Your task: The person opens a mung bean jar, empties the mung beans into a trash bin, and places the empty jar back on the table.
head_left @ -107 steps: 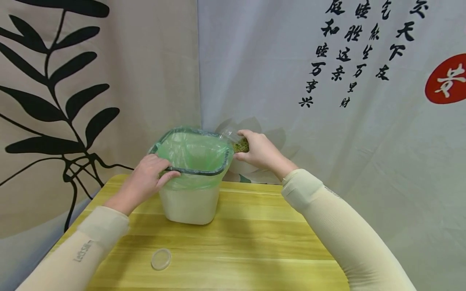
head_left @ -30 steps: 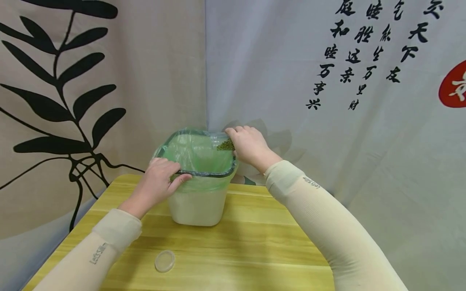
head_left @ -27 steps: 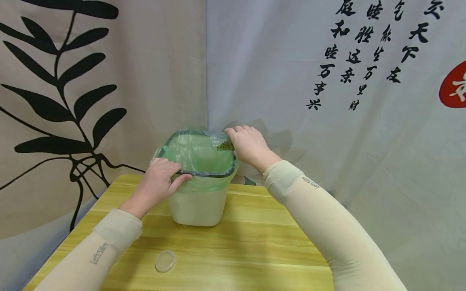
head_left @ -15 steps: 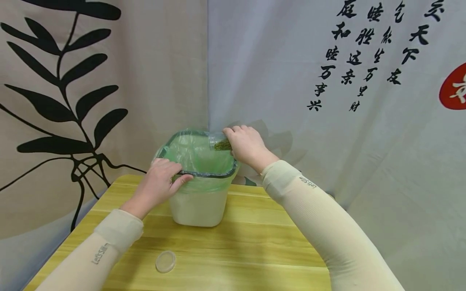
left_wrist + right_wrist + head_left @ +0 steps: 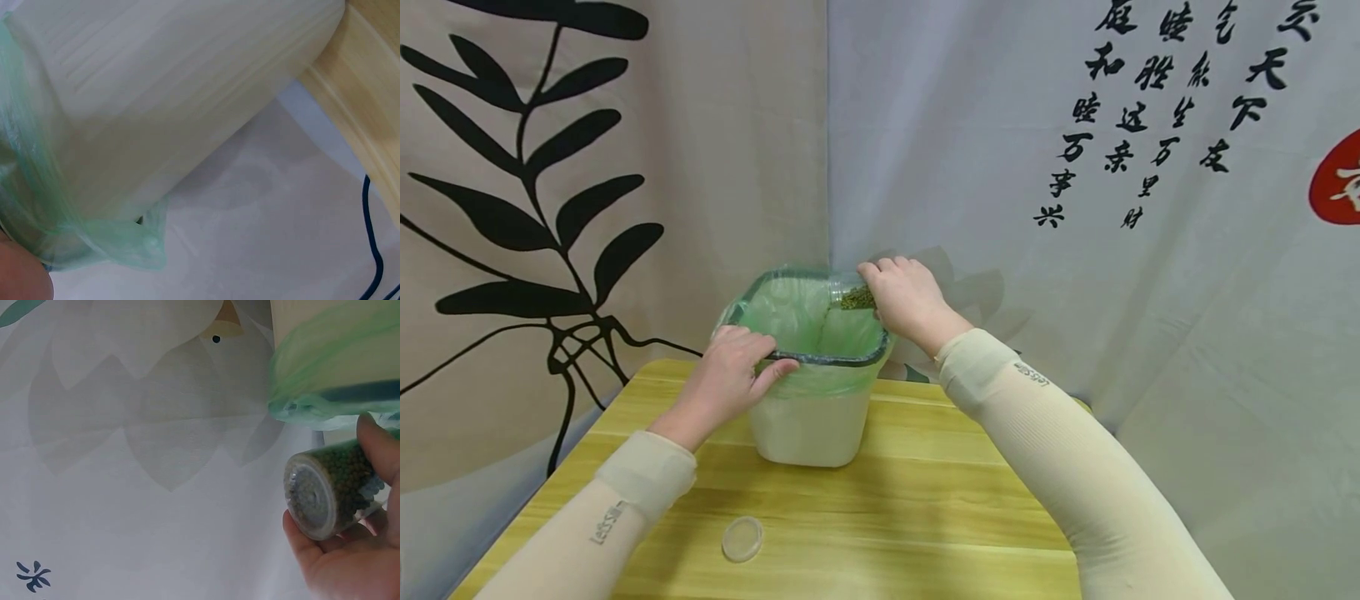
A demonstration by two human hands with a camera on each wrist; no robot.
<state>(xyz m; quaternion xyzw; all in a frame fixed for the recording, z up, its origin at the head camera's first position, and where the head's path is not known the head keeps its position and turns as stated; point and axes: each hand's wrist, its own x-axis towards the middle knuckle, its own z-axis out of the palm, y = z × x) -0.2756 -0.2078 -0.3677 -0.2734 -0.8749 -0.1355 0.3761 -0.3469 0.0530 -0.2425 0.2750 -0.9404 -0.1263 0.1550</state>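
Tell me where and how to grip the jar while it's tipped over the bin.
Probably best round its body, coming from the right, thumb and fingers on opposite sides, as the right hand does. The jar is a cylinder tipped almost level, its mouth pointing left over the bin, so that end should stay free.

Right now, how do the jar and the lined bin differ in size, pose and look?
Size: the jar is much smaller than the bin.
Pose: the jar is tipped nearly sideways; the bin stands upright on the table.
Look: the jar is clear, showing green grains; the bin is pale, with a green liner.
Shared: both are held, the jar by the right hand, the bin by the left hand.
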